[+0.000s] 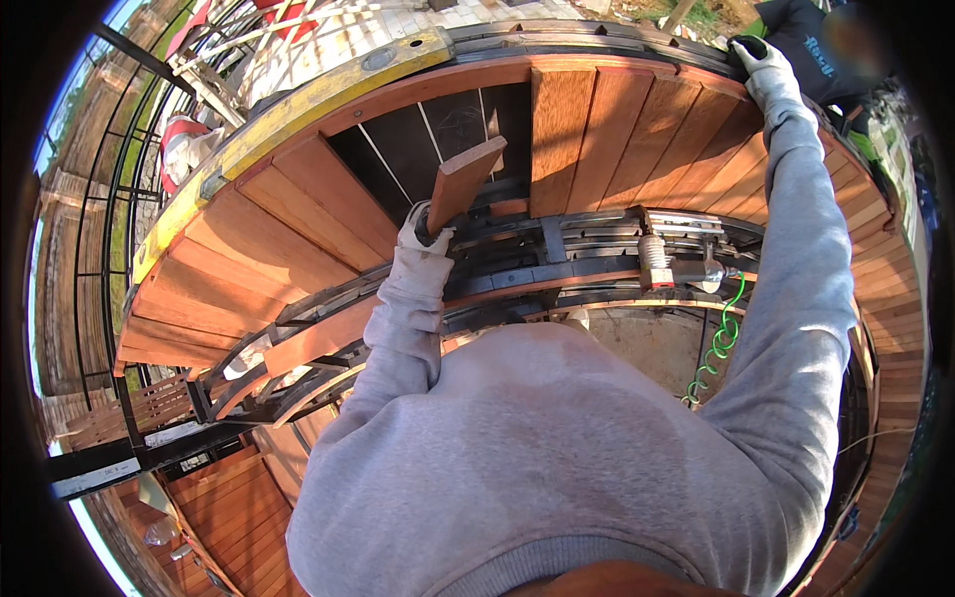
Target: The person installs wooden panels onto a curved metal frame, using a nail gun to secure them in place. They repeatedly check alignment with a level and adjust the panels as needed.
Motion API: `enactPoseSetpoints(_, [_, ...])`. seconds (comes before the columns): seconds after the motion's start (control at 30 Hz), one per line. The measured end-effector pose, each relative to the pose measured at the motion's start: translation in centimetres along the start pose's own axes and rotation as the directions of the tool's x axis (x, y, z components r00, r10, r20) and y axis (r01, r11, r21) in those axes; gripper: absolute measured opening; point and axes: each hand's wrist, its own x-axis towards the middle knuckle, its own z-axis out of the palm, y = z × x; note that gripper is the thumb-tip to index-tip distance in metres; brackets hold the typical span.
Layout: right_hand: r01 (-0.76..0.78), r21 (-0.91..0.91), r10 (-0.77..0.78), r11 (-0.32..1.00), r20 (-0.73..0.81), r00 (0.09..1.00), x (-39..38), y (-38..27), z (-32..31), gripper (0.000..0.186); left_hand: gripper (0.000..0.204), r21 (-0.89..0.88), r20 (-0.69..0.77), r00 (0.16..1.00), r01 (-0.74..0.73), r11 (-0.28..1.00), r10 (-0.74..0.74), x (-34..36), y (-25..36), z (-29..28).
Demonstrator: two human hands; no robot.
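Observation:
My left hand [423, 234], in a white work glove, grips the lower end of a short reddish wooden board [466, 179] that stands tilted over a gap in the slatted wooden panel [617, 139]. My right hand [764, 70], also gloved, reaches far up and right and rests on the panel's dark top edge; whether it grips the edge I cannot tell. Grey sweatshirt sleeves cover both arms. Black metal rails [557, 261] run across under the boards.
A long yellow spirit level [298, 109] lies along the panel's upper left edge. A pneumatic nail tool [686, 261] with a green coiled hose [721, 343] rests on the rails at right. More wooden boards [224, 497] sit at lower left. Another person's dark sleeve [811, 45] is at top right.

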Motion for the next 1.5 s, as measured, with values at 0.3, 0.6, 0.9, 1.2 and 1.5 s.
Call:
enactPoseSetpoints(0.3, [-0.029, 0.048, 0.027, 0.998, 0.039, 0.999, -0.7, -1.3, -0.6, 0.036, 0.036, -0.395, 0.176, 0.982, 0.139, 0.908, -0.073, 3.7, 5.8, 5.3])
enactPoseSetpoints(0.6, [-0.034, 0.128, 0.029, 0.991, 0.037, 0.999, -1.2, -1.6, -0.7, 0.033, 0.025, -0.328, 0.136, 0.943, 0.333, 0.884, -0.305, 5.2, 6.5, 7.4])
enactPoseSetpoints(0.9, [-0.023, 0.116, 0.022, 0.993, 0.009, 1.000, -1.3, -2.0, -1.0, 0.035, 0.023, -0.298, 0.103, 0.977, 0.211, 0.931, -0.188, 5.4, 5.3, 8.2])
enactPoseSetpoints(1.2, [-0.031, 0.077, 0.035, 0.997, -0.053, 0.998, -0.1, 1.4, 0.4, 0.036, 0.034, -0.169, 0.211, 0.977, 0.052, 0.984, -0.016, 6.2, 5.4, 7.8])
enactPoseSetpoints(1.5, [-0.020, 0.147, 0.027, 0.989, -0.048, 0.998, -0.3, 0.4, 0.8, 0.037, 0.054, 0.412, 0.217, 0.976, -0.064, 0.909, -0.029, 3.5, 1.0, 6.9])
